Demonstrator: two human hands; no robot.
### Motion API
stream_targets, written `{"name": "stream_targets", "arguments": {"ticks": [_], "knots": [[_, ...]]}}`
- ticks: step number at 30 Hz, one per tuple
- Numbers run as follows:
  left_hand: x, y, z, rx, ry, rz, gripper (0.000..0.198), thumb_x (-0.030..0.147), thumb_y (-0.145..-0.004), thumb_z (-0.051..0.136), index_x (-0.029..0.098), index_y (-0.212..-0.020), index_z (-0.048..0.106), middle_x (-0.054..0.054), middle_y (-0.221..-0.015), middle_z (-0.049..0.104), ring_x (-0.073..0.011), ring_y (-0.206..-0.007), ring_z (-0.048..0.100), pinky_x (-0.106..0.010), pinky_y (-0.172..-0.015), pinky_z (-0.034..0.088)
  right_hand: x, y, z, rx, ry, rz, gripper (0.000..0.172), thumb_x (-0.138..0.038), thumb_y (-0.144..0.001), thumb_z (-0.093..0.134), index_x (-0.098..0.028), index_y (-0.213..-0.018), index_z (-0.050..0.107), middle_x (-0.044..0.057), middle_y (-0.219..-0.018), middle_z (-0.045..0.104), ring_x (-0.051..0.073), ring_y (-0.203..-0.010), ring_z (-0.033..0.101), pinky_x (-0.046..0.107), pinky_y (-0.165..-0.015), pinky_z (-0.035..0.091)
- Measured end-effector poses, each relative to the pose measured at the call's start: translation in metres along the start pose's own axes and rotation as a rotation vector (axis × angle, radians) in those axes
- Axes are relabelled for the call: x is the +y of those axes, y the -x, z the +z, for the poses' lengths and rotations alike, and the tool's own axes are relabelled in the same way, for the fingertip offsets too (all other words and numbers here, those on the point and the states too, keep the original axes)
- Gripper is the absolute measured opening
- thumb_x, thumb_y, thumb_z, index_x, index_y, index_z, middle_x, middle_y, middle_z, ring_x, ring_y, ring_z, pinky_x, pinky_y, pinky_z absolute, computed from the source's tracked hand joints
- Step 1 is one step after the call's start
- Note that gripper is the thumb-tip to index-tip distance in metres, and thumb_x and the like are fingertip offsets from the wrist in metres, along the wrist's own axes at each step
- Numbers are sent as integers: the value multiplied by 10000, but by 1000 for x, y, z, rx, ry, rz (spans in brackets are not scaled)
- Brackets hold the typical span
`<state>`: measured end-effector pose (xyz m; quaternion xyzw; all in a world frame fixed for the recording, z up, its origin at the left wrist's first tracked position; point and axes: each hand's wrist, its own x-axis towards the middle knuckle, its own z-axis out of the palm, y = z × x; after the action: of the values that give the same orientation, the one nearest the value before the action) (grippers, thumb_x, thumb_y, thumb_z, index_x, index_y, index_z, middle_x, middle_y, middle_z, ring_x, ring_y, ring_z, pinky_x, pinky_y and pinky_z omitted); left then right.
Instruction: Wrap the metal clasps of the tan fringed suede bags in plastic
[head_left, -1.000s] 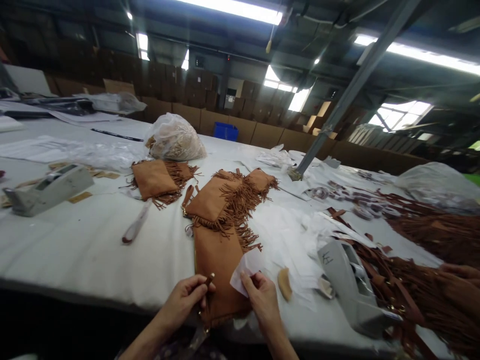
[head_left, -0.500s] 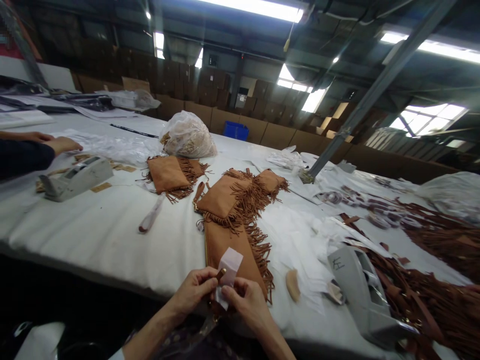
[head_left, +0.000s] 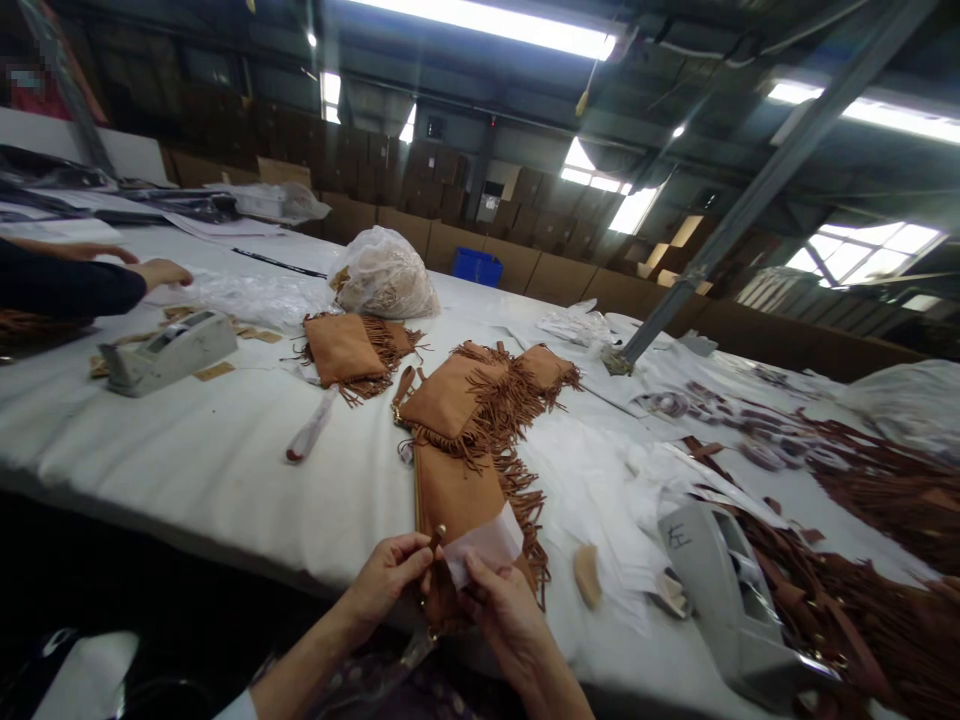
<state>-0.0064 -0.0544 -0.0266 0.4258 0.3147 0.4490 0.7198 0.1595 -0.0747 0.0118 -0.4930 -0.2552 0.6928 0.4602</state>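
My left hand point(head_left: 386, 577) pinches the end of a narrow brown strap point(head_left: 436, 540) at the near edge of the table. Beside it, my right hand point(head_left: 504, 605) grips a small sheet of white paper point(head_left: 491, 545) between thumb and fingers. Under the paper lies a tan fringed bag point(head_left: 456, 490), its fringe hanging to the right. A second fringed bag point(head_left: 442, 400) overlaps its far end, and a smaller tan pouch point(head_left: 541, 366) is behind that. Part of the strap is hidden by my fingers.
Tape dispensers stand left point(head_left: 171, 352) and right point(head_left: 724, 590). Another fringed bag point(head_left: 345, 347) lies near a stuffed plastic bag point(head_left: 384, 275). A wrapped strap point(head_left: 311, 425) is on the white cloth. At far left, a co-worker's hand point(head_left: 163, 273) reaches over plastic film. A metal post point(head_left: 697, 270) rises at right.
The white paper has swung from upright between my hands to the right, away from the strap. The co-worker's arm at left has moved farther in over the table.
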Motion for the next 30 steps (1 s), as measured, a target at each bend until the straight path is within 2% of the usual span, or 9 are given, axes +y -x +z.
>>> {"name": "stream_targets", "arguments": {"ticks": [2,5,8,12,15,19,24,27,30], "knots": [[0,0,0,11,-42,5,336,460,-790,635,128,-834,649,28,-537,547,-98,-483,469,-207,-511,407,-1,1,3,72,-75,3,362,-353,-538,856,-125,-783,718,69,-777,712,145,-672,611,222,-587,458],[2,1,0,29,-104,14,322,452,-795,629,130,-804,646,27,-533,548,-95,-483,461,-203,-512,402,3,-3,4,230,-152,-21,399,-323,-429,894,-165,-732,688,16,-706,698,156,-639,609,232,-543,451],[2,2,1,33,-160,31,320,445,-798,622,127,-774,642,27,-530,539,-97,-488,456,-206,-514,398,6,-9,2,309,-176,-22,410,-345,-415,893,-171,-701,656,-11,-632,671,146,-596,597,232,-527,447],[1,2,2,29,-252,52,328,433,-818,590,113,-787,659,22,-541,527,-107,-502,464,-218,-521,397,2,-11,4,287,-189,-10,394,-365,-441,881,-150,-655,630,-7,-603,658,125,-571,588,233,-552,466],[0,3,2,57,-304,61,323,420,-824,574,110,-783,658,24,-558,510,-109,-501,465,-221,-511,389,-4,-10,6,269,-175,-61,385,-353,-455,875,-150,-670,629,-9,-630,662,127,-583,595,240,-564,478],[2,3,3,70,-365,79,285,376,-822,574,123,-707,640,26,-568,497,-108,-511,467,-218,-511,375,-7,-10,8,226,-143,-83,366,-361,-489,863,-144,-673,632,5,-661,671,130,-600,603,235,-564,482],[7,4,4,61,-450,109,269,327,-829,563,130,-659,632,20,-568,510,-114,-523,492,-222,-535,388,-8,-9,10,189,-92,-73,362,-397,-508,848,-133,-638,636,5,-604,644,119,-543,578,223,-526,461],[8,4,5,66,-463,109,259,328,-829,560,122,-697,647,16,-578,522,-116,-515,504,-223,-527,394,-7,-9,11,147,35,-122,385,-457,-549,809,-115,-620,647,22,-569,632,125,-504,555,233,-497,441],[6,4,5,64,-463,105,262,334,-832,554,119,-725,660,5,-616,548,-117,-514,517,-225,-523,404,-7,-9,10,138,281,-160,438,-516,-590,762,-94,-578,647,35,-510,610,125,-452,519,232,-446,394]]}}
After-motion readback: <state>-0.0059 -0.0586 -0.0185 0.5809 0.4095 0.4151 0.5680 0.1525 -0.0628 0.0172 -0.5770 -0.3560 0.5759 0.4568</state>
